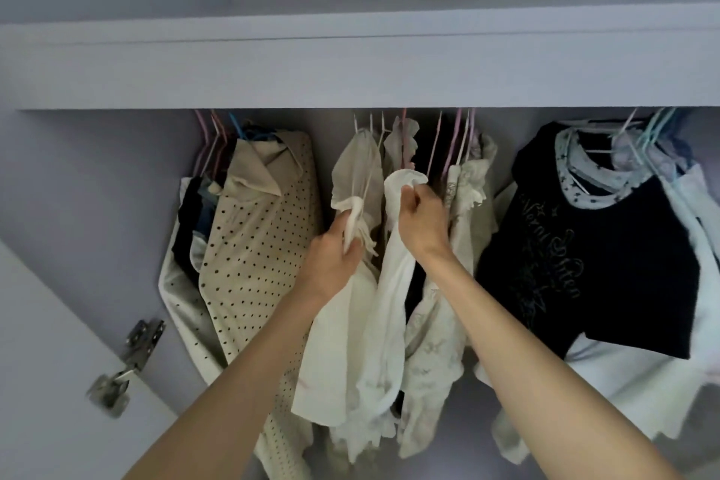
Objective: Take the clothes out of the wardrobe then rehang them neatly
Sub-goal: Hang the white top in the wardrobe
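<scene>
2 hands are up inside the wardrobe [350,62], both closed on pale cloth in the middle cluster of hanging clothes. Left hand [331,257] is fisted round a bunched frilly edge of a cream garment [356,168], fingers curled shut on it. Right hand [422,220] is pinched tight on the rolled shoulder of a white garment [393,277], thumb & fingers clamped, nothing loose.

Both garments hang just above & ahead of the hands, long axis running top-to-bottom in view, from the hanger hooks [403,129] down past the wrists. Rail itself is hidden behind the wardrobe's front lip, so can't tell exactly how hooks sit on it.

Key relation: hooks lie straight above the right hand, closer to it than to the left; the left is lower & a bit to the side. Prob. the right hand is best placed to go up to a hook & lift it off, while the left keeps the neighbouring cloth aside.

Polka-dot shirt [257,245] hangs to the left, black printed tee [592,245] well apart to the right; neither touched.
</scene>
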The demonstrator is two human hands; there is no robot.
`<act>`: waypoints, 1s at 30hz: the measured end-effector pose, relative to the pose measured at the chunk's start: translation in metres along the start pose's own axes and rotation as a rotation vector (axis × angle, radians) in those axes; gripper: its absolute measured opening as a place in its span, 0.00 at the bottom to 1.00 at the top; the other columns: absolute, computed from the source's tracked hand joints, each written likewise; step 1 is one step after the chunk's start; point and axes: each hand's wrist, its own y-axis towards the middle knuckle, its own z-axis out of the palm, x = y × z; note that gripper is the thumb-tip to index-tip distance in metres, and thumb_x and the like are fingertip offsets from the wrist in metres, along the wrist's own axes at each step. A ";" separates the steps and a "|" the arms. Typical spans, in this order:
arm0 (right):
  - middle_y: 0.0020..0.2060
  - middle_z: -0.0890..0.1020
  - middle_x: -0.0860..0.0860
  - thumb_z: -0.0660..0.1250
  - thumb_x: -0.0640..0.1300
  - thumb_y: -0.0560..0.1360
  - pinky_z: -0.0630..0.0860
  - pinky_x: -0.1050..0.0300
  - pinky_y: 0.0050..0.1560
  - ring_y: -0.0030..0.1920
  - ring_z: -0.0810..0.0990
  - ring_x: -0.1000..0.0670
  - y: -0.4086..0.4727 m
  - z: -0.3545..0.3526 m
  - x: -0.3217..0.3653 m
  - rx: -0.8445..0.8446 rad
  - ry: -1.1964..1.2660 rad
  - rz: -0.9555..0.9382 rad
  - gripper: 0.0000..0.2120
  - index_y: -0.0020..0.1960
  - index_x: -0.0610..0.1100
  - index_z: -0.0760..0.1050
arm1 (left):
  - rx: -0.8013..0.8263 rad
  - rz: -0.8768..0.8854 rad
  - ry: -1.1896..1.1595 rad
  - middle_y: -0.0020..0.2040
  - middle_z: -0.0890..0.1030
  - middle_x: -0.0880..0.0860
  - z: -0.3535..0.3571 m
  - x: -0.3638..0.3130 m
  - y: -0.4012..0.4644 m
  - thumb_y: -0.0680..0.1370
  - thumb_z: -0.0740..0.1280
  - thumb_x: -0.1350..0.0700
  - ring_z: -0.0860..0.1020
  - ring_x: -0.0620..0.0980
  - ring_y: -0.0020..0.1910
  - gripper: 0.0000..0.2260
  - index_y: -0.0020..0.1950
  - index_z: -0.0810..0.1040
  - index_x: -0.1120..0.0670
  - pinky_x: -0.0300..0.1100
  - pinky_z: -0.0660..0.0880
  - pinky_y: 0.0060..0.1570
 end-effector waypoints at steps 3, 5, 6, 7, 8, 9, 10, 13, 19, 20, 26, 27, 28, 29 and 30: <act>0.48 0.79 0.37 0.51 0.43 0.81 0.65 0.58 0.41 0.51 0.77 0.39 0.001 0.015 0.001 0.074 -0.146 0.031 0.14 0.58 0.35 0.70 | 0.018 0.005 -0.101 0.43 0.79 0.56 -0.002 0.001 0.000 0.79 0.62 0.57 0.78 0.53 0.40 0.22 0.72 0.64 0.55 0.48 0.76 0.43; 0.50 0.79 0.36 0.51 0.44 0.81 0.70 0.53 0.47 0.53 0.77 0.37 -0.004 0.024 0.003 0.123 -0.160 0.010 0.15 0.61 0.36 0.68 | 0.022 0.010 -0.134 0.42 0.80 0.55 -0.005 0.004 -0.001 0.78 0.62 0.55 0.79 0.52 0.40 0.22 0.72 0.65 0.52 0.50 0.77 0.44; 0.50 0.79 0.37 0.51 0.44 0.81 0.71 0.52 0.48 0.53 0.77 0.37 -0.006 0.026 0.005 0.152 -0.160 0.003 0.15 0.62 0.36 0.68 | 0.021 0.013 -0.143 0.43 0.81 0.54 -0.006 0.007 -0.002 0.78 0.61 0.53 0.79 0.52 0.41 0.22 0.72 0.65 0.51 0.51 0.77 0.45; 0.50 0.79 0.37 0.51 0.44 0.81 0.71 0.53 0.48 0.53 0.77 0.38 -0.005 0.027 0.006 0.180 -0.165 0.005 0.16 0.62 0.36 0.68 | 0.024 0.010 -0.144 0.45 0.81 0.53 -0.007 0.009 -0.003 0.77 0.61 0.50 0.80 0.51 0.43 0.23 0.72 0.64 0.49 0.51 0.76 0.47; 0.51 0.79 0.37 0.51 0.44 0.81 0.71 0.52 0.49 0.54 0.77 0.38 -0.004 0.025 0.007 0.215 -0.184 0.004 0.16 0.62 0.36 0.68 | 0.031 0.002 -0.143 0.48 0.81 0.52 -0.008 0.011 -0.004 0.77 0.60 0.47 0.80 0.50 0.45 0.23 0.72 0.63 0.47 0.51 0.76 0.50; 0.51 0.79 0.37 0.51 0.45 0.81 0.72 0.52 0.50 0.53 0.77 0.38 -0.001 0.021 0.006 0.250 -0.217 -0.008 0.16 0.60 0.37 0.70 | 0.043 -0.010 -0.143 0.52 0.81 0.52 -0.008 0.011 -0.006 0.78 0.60 0.47 0.79 0.50 0.49 0.23 0.73 0.61 0.47 0.51 0.75 0.53; 0.50 0.79 0.37 0.52 0.45 0.81 0.72 0.51 0.50 0.53 0.77 0.38 0.001 0.016 0.006 0.279 -0.267 -0.041 0.15 0.57 0.37 0.71 | 0.052 -0.016 -0.154 0.58 0.78 0.51 -0.006 0.011 -0.007 0.79 0.59 0.48 0.77 0.49 0.55 0.23 0.74 0.60 0.47 0.50 0.73 0.58; 0.47 0.78 0.38 0.55 0.44 0.80 0.71 0.51 0.48 0.48 0.77 0.38 0.002 -0.005 0.002 0.134 -0.453 -0.280 0.15 0.47 0.35 0.75 | 0.001 -0.011 -0.187 0.68 0.69 0.52 0.001 0.005 -0.010 0.80 0.59 0.51 0.69 0.48 0.65 0.23 0.74 0.58 0.51 0.47 0.66 0.65; 0.70 0.61 0.42 0.65 0.56 0.74 0.59 0.39 0.64 0.71 0.56 0.40 0.021 -0.052 -0.024 -0.054 -0.755 -0.105 0.30 0.71 0.45 0.62 | -0.053 -0.029 -0.151 0.75 0.54 0.53 0.016 -0.029 -0.015 0.76 0.61 0.43 0.54 0.49 0.74 0.34 0.75 0.50 0.53 0.45 0.57 0.70; 0.73 0.55 0.43 0.65 0.56 0.74 0.60 0.38 0.65 0.72 0.53 0.40 0.024 -0.057 -0.027 0.026 -0.721 -0.005 0.35 0.74 0.46 0.55 | -0.009 -0.051 -0.185 0.76 0.49 0.50 0.018 -0.035 -0.016 0.75 0.60 0.39 0.50 0.46 0.75 0.36 0.76 0.47 0.51 0.43 0.53 0.71; 0.71 0.61 0.40 0.58 0.41 0.78 0.70 0.48 0.58 0.67 0.65 0.36 0.029 -0.069 -0.032 0.157 -0.596 0.082 0.35 0.76 0.49 0.40 | -0.001 0.056 -0.085 0.76 0.40 0.47 0.023 -0.055 -0.020 0.76 0.59 0.39 0.42 0.44 0.75 0.33 0.75 0.46 0.41 0.41 0.51 0.67; 0.69 0.65 0.39 0.57 0.38 0.77 0.70 0.48 0.56 0.65 0.67 0.36 0.030 -0.069 -0.035 0.133 -0.597 0.061 0.35 0.76 0.49 0.40 | -0.007 0.070 -0.052 0.76 0.41 0.48 0.024 -0.055 -0.017 0.78 0.59 0.43 0.42 0.46 0.75 0.30 0.75 0.48 0.40 0.43 0.53 0.68; 0.66 0.68 0.39 0.57 0.37 0.77 0.71 0.48 0.55 0.62 0.70 0.36 0.031 -0.070 -0.037 0.110 -0.588 0.049 0.36 0.76 0.50 0.41 | -0.005 0.081 -0.023 0.76 0.42 0.49 0.026 -0.054 -0.014 0.79 0.57 0.46 0.43 0.47 0.75 0.26 0.75 0.50 0.41 0.46 0.53 0.70; 0.64 0.70 0.39 0.57 0.35 0.76 0.71 0.48 0.53 0.59 0.73 0.36 0.032 -0.072 -0.039 0.097 -0.573 0.045 0.36 0.76 0.50 0.41 | -0.003 0.103 0.024 0.77 0.43 0.51 0.029 -0.051 -0.013 0.81 0.54 0.47 0.42 0.49 0.75 0.24 0.75 0.52 0.43 0.48 0.52 0.72; 0.63 0.71 0.39 0.57 0.35 0.75 0.71 0.48 0.53 0.57 0.74 0.37 0.033 -0.073 -0.042 0.091 -0.560 0.046 0.37 0.76 0.50 0.42 | -0.010 0.137 0.093 0.77 0.44 0.52 0.030 -0.048 -0.012 0.81 0.49 0.46 0.40 0.50 0.75 0.23 0.76 0.52 0.46 0.50 0.49 0.74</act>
